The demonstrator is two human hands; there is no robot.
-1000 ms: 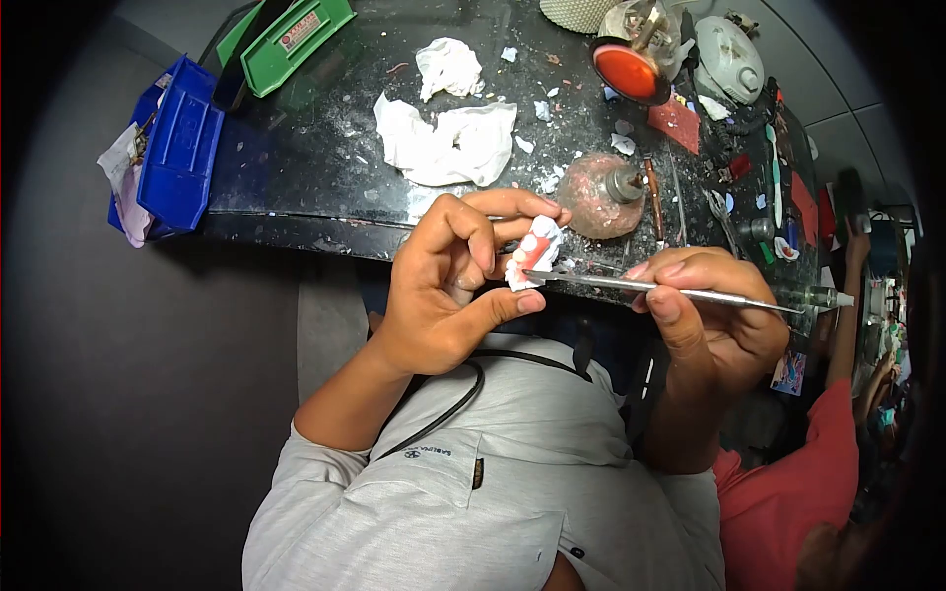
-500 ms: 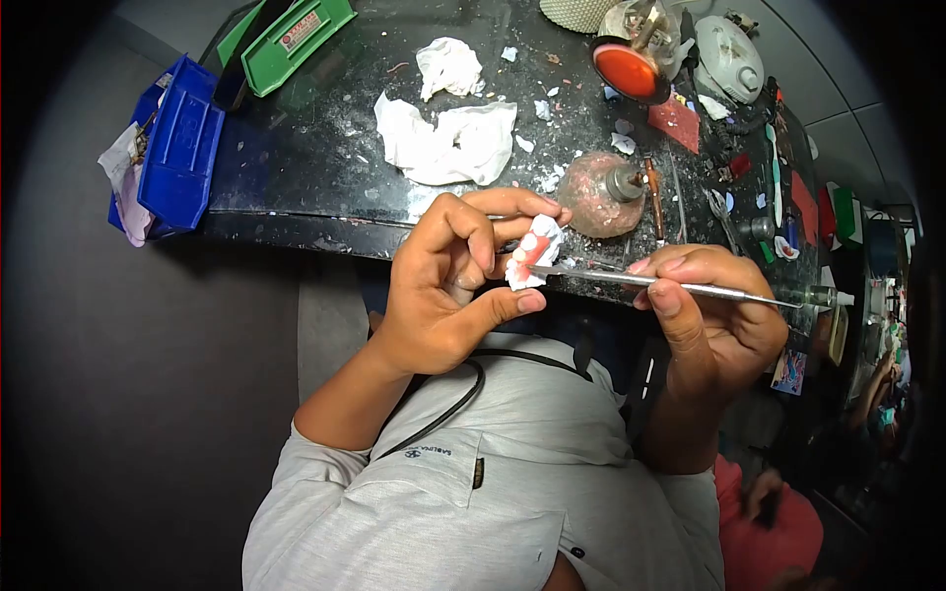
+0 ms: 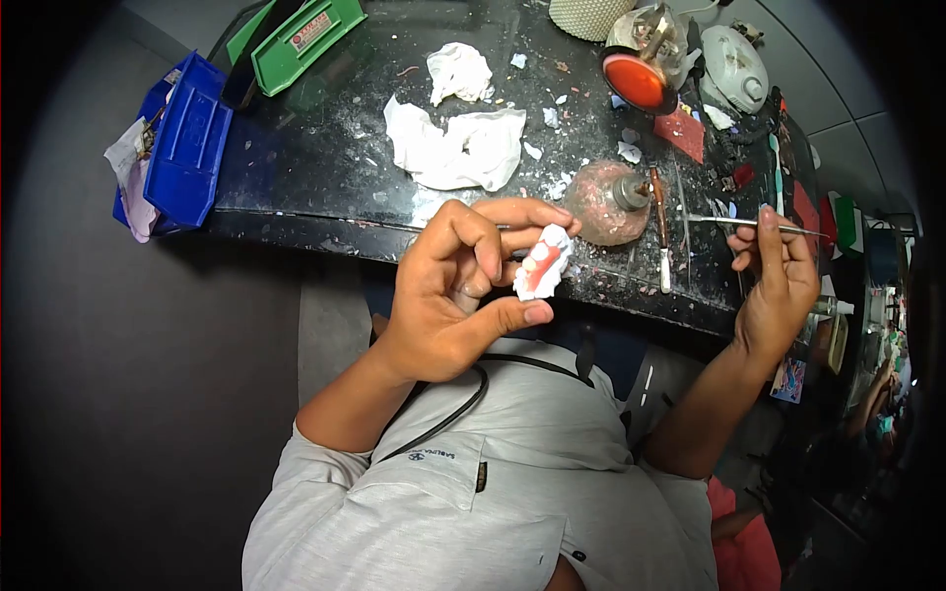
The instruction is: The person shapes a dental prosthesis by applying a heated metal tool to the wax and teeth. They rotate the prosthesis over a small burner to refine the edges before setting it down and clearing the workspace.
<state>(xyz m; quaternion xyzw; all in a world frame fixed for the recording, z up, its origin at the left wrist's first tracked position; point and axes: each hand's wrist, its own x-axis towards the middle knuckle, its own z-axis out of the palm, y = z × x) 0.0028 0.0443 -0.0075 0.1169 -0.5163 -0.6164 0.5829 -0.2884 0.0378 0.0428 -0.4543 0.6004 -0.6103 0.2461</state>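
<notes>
My left hand [image 3: 448,291] holds a small white plaster dental model [image 3: 544,264] between thumb and fingers, in front of the bench edge. Pink wax and a few white teeth sit on the model's face. Out to the right, my right hand [image 3: 774,286] grips a thin metal dental carver [image 3: 724,221], apart from the model; its slim tip points left over the bench. Between the hands, farther back, stands a round glass spirit lamp [image 3: 603,212] with a metal neck. Beside the lamp lies a wax knife [image 3: 659,212] with a brown handle.
Crumpled white tissue [image 3: 458,148] and plaster crumbs lie on the black bench [image 3: 305,167]. A blue bin [image 3: 187,148] and a green bin [image 3: 305,44] stand at left. An orange-red round dish [image 3: 636,81] and pink wax sheet [image 3: 682,134] are at back right. Another person's red clothing [image 3: 744,552] shows below right.
My right hand has moved right and away with the carver, whose tip was on the pink wax before. My left hand still holds the model in nearly the same place.
</notes>
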